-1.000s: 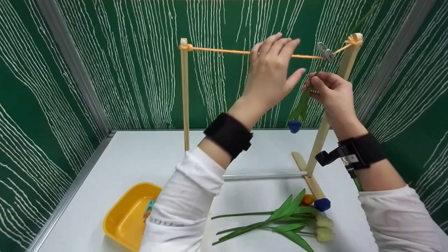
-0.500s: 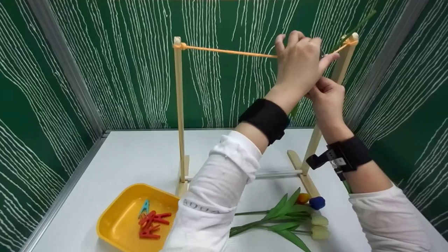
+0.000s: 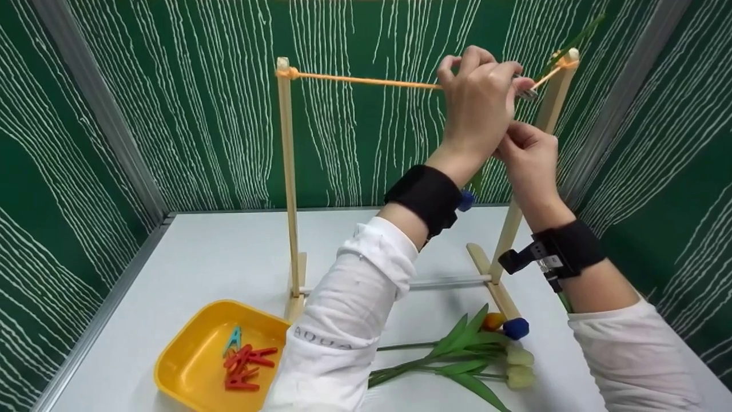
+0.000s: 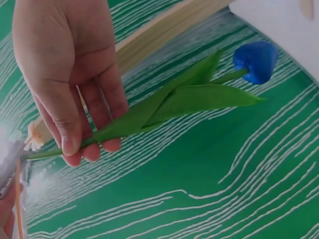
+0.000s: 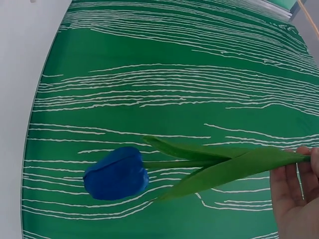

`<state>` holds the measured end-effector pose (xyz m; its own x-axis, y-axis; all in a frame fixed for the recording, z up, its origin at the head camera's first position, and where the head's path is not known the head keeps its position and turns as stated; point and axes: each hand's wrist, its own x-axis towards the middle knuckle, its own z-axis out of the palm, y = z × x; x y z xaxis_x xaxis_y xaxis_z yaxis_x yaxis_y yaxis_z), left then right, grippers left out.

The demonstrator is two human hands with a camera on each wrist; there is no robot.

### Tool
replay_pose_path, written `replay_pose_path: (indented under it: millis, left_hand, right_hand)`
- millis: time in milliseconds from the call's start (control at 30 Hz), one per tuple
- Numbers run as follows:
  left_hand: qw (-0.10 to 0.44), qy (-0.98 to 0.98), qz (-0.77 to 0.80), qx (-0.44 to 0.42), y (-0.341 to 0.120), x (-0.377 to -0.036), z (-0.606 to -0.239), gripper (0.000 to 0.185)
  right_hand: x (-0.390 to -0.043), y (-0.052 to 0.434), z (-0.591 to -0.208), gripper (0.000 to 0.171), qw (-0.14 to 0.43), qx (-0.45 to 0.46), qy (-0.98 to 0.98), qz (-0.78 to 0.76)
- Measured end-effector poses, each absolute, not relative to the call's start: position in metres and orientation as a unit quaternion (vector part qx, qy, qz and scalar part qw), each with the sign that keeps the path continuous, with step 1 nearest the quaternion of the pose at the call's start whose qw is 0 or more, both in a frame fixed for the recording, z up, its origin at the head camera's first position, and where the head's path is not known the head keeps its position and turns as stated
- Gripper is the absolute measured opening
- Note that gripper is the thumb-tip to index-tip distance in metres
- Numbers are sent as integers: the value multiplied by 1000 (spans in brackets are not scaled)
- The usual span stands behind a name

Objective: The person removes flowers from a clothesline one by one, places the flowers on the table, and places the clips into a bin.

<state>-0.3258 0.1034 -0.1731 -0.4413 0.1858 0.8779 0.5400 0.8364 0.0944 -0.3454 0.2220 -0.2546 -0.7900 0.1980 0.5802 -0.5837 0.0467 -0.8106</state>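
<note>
The right hand [image 3: 529, 151] pinches the green stem of a blue artificial tulip [image 4: 189, 97], which hangs head-down beside the wooden rack's right post [image 3: 552, 97]. The left hand [image 3: 477, 103], fingers curled, grips a small metal clip [image 3: 526, 91] on the orange cord [image 3: 366, 81]. On the white table [image 3: 229, 257] lie more artificial tulips [image 3: 486, 357] and a yellow tray [image 3: 189, 366] of clothespins [image 3: 246, 360].

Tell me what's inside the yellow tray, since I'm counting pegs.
The tray holds a loose heap of red pegs and one teal peg. The left sleeve covers its right edge, so more may hide there.
</note>
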Motion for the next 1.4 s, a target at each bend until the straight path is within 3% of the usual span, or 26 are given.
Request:
replay_pose_path:
  millis: [133,300,567,733,833,1033,1200,1400]
  left_hand:
    - [529,-791,-206,-229,97,-324,-174,26]
    - [540,-764,-250,-250,77,-317,-169,26]
    - [589,-707,-250,-300,20,-292,-162,33]
    - [638,-644,-229,-355,-35,-266,-183,33]
    - [631,-643,-221,-374,-69,-247,-208,30]
    - [541,-732,-218,-351,-137,-220,-274,30]
    - [448,-827,-242,-238,-193,-207,-335,37]
    - [188,-948,-248,-70,-236,-194,-399,28]
  right_hand:
    - [-342,220,-257,21,274,162,-670,671]
    - [-342,222,-269,26,236,168,-708,644]
    - [-327,229,-297,28,190,162,-853,458]
    - [-306,229,-320,19,167,212,-891,364]
    - [-293,224,-333,17,182,270,-888,324]
    - [-264,206,-366,16,187,356,-879,254]
    - [-243,190,-403,17,187,426,-864,195]
    - [-231,181,-436,16,186,448,-859,165]
